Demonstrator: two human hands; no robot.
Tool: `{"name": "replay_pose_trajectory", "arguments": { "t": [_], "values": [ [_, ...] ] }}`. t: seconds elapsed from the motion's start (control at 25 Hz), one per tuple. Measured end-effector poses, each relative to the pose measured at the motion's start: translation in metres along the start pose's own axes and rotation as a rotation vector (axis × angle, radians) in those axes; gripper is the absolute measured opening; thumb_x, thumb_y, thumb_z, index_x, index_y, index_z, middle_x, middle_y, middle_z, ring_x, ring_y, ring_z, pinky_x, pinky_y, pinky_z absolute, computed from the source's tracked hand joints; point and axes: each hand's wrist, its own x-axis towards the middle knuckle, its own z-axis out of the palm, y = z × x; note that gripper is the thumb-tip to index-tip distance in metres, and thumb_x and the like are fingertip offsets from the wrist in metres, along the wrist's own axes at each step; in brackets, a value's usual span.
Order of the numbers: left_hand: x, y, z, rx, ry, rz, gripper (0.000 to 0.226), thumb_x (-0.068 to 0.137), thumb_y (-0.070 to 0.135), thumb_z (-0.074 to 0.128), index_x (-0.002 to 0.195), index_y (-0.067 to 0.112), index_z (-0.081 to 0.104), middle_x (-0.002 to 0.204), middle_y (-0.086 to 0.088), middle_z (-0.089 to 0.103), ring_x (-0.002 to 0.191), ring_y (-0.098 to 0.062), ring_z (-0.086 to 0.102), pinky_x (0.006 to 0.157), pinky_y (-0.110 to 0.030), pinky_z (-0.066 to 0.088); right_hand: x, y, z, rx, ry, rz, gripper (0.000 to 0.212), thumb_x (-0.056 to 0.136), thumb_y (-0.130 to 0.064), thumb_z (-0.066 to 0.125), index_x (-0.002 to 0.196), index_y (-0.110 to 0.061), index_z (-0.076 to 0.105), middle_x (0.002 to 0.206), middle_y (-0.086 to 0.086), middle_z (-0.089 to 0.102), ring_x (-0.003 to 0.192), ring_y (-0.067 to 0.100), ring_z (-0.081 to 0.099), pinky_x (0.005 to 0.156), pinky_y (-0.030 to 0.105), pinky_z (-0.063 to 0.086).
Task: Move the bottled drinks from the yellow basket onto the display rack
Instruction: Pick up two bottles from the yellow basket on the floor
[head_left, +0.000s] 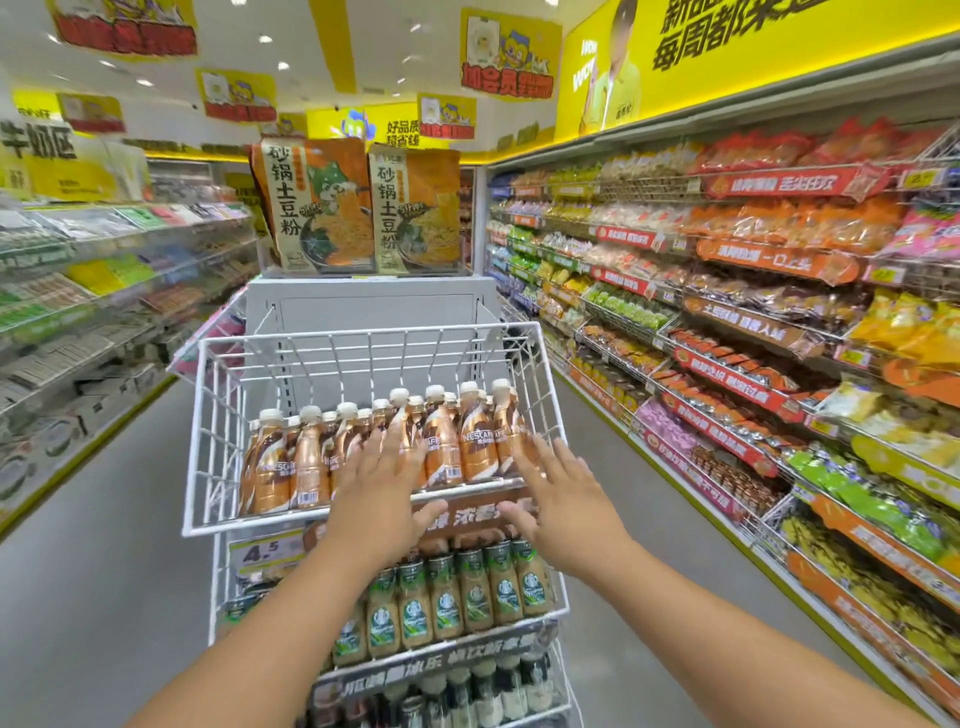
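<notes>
A store aisle is seen, lined on the right by long snack shelves (753, 322). A white wire display rack (363, 343) stands at the aisle's end, topped by two large noodle packets (358, 208). Its upper wire tier is filled with brown bottled drinks (447, 441), standing upright in rows; green-labelled bottles (457, 592) are held on the tier below. The left hand (384, 488) is spread flat, fingers straight, against the brown bottles' fronts. The right hand (561, 493) is likewise held wide, fingers extended, touching the rightmost bottles. A price tag (265, 553) is clipped beneath.
</notes>
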Motion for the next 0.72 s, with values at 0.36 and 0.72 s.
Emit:
{"name": "replay_pose_trajectory", "arguments": {
  "t": [0.36, 0.72],
  "values": [
    [-0.098, 0.14, -0.01, 0.101, 0.003, 0.109, 0.077, 0.099, 0.071, 0.02, 0.162, 0.033, -0.005, 0.169, -0.006, -0.02, 0.155, -0.028, -0.021, 0.123, -0.045, -0.012, -0.161, 0.069, 0.002, 0.0, -0.036, 0.131, 0.101, 0.076, -0.077, -0.021, 0.164, -0.027, -0.009, 0.17, 0.003, -0.022, 0.157, 0.029, -0.019, 0.129, 0.048, -0.003],
    [-0.158, 0.247, -0.006, 0.028, 0.062, 0.456, 0.081, 0.095, 0.071, 0.024, 0.163, 0.029, 0.013, 0.171, -0.011, -0.001, 0.158, -0.034, 0.0, 0.127, -0.051, 0.006, -0.351, 0.116, -0.022, -0.02, 0.029, 0.489, 0.083, 0.096, -0.07, 0.003, 0.165, -0.024, 0.003, 0.173, 0.005, -0.012, 0.159, 0.029, -0.013, 0.129, 0.046, 0.001]
  ]
}}
